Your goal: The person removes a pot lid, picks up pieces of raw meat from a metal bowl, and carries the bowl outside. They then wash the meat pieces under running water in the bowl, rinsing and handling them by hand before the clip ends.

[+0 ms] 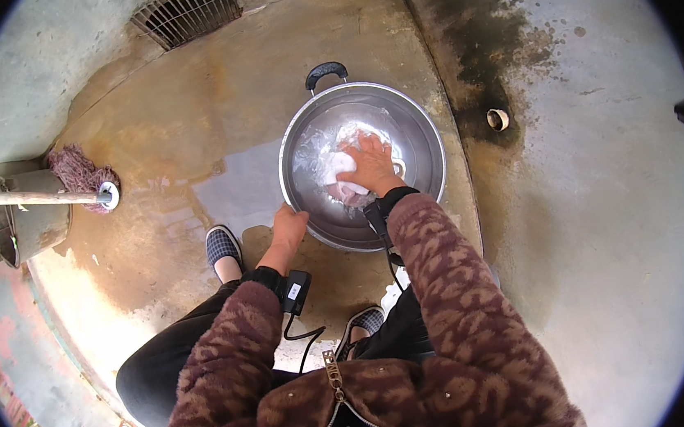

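Note:
A large round metal pot (356, 96) with a black loop handle (326, 73) stands on the wet floor before me, with water in it. My right hand (371, 162) is inside it, pressing on a wet white and pinkish cloth (340, 165); the fingers are spread over it, partly under water. A small pale handle-like loop (399, 168) shows just right of that hand; what it belongs to is hidden. At the pot's lower left rim, my left hand (290, 223) grips the edge.
On the left, a mop (80, 177) with a wooden pole lies across a grey bucket (39, 212). A metal floor grate (190, 12) is set at the far wall. A short pipe end (497, 119) sticks out of the right wall. My feet flank the space below the pot.

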`<move>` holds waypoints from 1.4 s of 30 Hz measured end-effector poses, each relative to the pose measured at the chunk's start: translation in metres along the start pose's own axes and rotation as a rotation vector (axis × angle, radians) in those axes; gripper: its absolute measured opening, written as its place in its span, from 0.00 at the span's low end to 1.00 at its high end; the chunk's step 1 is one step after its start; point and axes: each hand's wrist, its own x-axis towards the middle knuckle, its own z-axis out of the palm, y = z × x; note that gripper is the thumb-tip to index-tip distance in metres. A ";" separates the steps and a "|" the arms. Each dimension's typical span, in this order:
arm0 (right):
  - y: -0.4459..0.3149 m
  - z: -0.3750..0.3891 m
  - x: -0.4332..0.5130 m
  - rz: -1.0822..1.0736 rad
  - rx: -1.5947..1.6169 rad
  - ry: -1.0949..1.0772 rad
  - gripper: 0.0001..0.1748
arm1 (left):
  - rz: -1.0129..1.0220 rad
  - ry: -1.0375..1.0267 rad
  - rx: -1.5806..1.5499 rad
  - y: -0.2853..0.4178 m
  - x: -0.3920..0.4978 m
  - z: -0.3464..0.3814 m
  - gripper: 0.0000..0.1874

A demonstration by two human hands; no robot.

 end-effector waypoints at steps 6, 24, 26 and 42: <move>-0.013 0.026 0.005 -0.084 0.033 0.039 0.42 | -0.019 0.024 0.018 0.002 -0.006 0.003 0.19; -0.007 0.021 0.003 0.158 0.098 -0.020 0.46 | 0.022 0.052 -0.137 -0.009 0.000 0.008 0.20; -0.008 0.022 0.003 -0.179 -0.049 -0.168 0.46 | 0.009 0.036 -0.138 -0.006 -0.001 0.010 0.23; -0.010 0.051 -0.013 0.186 0.331 -0.042 0.33 | 0.691 0.224 0.151 0.075 -0.025 -0.004 0.31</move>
